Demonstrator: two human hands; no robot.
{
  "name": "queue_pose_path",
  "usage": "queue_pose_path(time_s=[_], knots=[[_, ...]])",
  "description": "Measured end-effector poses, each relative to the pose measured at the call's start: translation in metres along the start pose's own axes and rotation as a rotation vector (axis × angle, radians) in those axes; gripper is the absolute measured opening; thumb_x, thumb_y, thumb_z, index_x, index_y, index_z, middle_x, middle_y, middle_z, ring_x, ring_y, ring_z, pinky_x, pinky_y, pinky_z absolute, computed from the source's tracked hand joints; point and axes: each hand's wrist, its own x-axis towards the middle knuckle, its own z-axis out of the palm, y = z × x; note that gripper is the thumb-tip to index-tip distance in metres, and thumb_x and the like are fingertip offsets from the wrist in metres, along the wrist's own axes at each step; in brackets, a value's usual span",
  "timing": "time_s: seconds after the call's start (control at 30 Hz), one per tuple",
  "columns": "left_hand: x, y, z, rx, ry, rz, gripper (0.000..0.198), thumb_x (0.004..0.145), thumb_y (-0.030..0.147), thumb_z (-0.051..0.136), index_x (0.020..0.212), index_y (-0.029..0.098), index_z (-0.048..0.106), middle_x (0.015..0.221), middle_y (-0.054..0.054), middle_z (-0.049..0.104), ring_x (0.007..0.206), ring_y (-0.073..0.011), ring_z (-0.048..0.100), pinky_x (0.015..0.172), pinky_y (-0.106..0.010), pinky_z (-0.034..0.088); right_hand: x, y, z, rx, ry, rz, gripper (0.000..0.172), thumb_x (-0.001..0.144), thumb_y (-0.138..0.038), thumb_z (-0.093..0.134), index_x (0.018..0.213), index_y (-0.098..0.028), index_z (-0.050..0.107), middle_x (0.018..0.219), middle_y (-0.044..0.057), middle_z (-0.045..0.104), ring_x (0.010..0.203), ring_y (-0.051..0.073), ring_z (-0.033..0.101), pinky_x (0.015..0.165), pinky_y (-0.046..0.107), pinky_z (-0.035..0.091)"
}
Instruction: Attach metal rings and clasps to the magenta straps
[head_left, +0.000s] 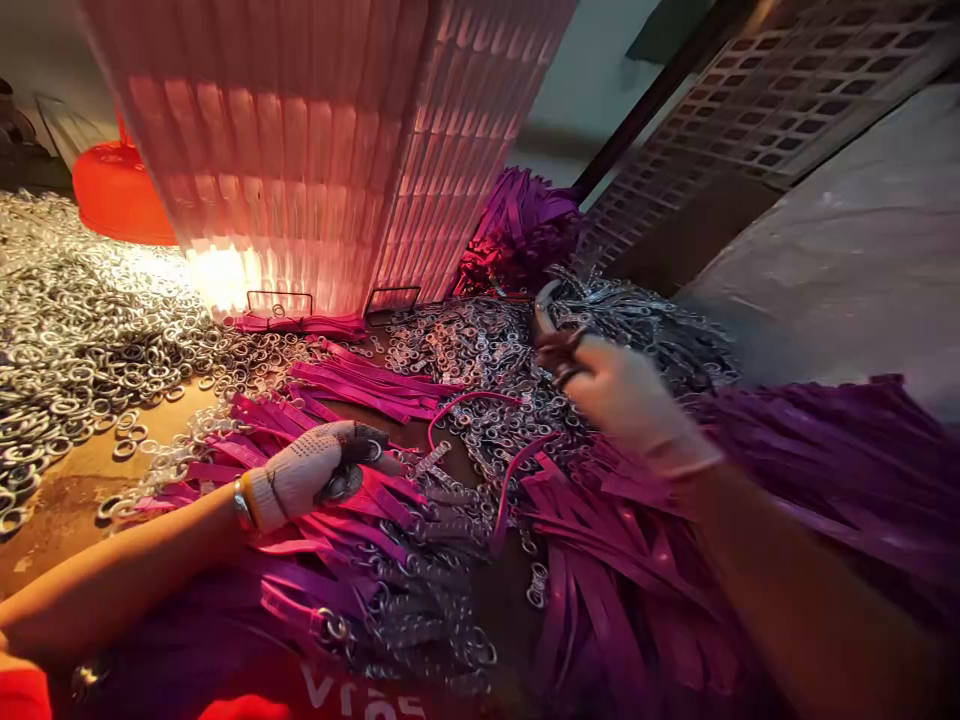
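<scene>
My left hand [322, 470], in a pale dotted glove with dark fingertips, is closed in a pinch on a small metal ring [373, 450], above a pile of purple straps [315, 555]. My right hand [622, 400], also gloved and slightly blurred, is wrapped round a curved silver tool [547, 305]; its working end is hidden. Beneath that hand spreads a heap of small linked metal fittings [487, 350]. Between the hands, a thin purple strap [469, 398] curves over the fittings.
Loose metal rings [82, 340] cover the left of the table. A red lamp [124, 195] glows beside tall, ribbed translucent panels [285, 150]. More purple straps [832, 490] lie at the right, and a purple bundle [521, 225] stands at the back. Metal chain pieces [652, 325] are heaped nearby.
</scene>
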Motion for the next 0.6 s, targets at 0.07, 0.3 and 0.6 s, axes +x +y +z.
queue_pose_path(time_s=[0.07, 0.3, 0.6], knots=[[-0.005, -0.003, 0.004, 0.069, 0.037, 0.074, 0.035, 0.083, 0.026, 0.053, 0.114, 0.011, 0.057, 0.089, -0.012, 0.073, 0.036, -0.0031, 0.035, 0.035, -0.017, 0.024, -0.048, -0.032, 0.033, 0.074, -0.187, -0.137, 0.033, 0.075, 0.001, 0.061, 0.099, -0.017, 0.074, 0.094, 0.005, 0.074, 0.089, 0.02, 0.068, 0.085, 0.031, 0.052], [-0.017, -0.012, 0.012, 0.185, 0.059, 0.165, 0.037, 0.08, 0.029, 0.05, 0.111, 0.011, 0.059, 0.059, -0.001, 0.061, 0.036, -0.0062, 0.037, 0.036, -0.017, 0.029, -0.138, -0.113, 0.081, -0.328, -0.351, -0.435, 0.026, 0.089, -0.012, 0.053, 0.109, -0.011, 0.069, 0.11, 0.018, 0.065, 0.095, 0.027, 0.059, 0.083, 0.038, 0.049], [-0.016, -0.018, 0.02, 0.295, 0.078, 0.281, 0.027, 0.077, 0.026, 0.048, 0.097, 0.013, 0.061, 0.06, 0.003, 0.051, 0.042, -0.0066, 0.041, 0.041, -0.018, 0.034, -0.143, -0.117, 0.103, -0.4, -0.309, -0.357, 0.021, 0.094, -0.016, 0.05, 0.107, -0.014, 0.067, 0.105, 0.015, 0.063, 0.089, 0.026, 0.056, 0.077, 0.039, 0.045]])
